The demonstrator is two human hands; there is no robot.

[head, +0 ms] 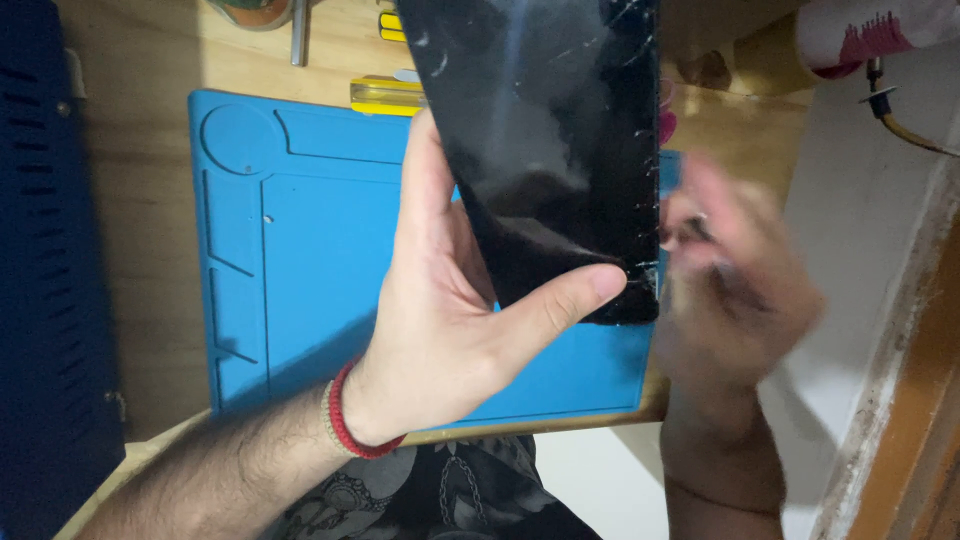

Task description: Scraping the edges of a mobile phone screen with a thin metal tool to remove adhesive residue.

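My left hand [450, 300] holds a black tablet [545, 130] with a cracked glass face, thumb across its lower corner, fingers behind its left edge. The tablet is lifted above a blue work mat [290, 250]. My right hand [725, 280] is blurred, right beside the tablet's cracked right edge, with a small dark tool pinched between its fingers; I cannot make out the tool. A red cord bracelet is on my left wrist.
A wooden tabletop [140, 200] lies under the mat. A yellow-handled screwdriver [385, 95] rests at the mat's far edge, another yellow tool behind it. A dark blue crate [45, 280] stands at left. A white wall and a wooden frame are at right.
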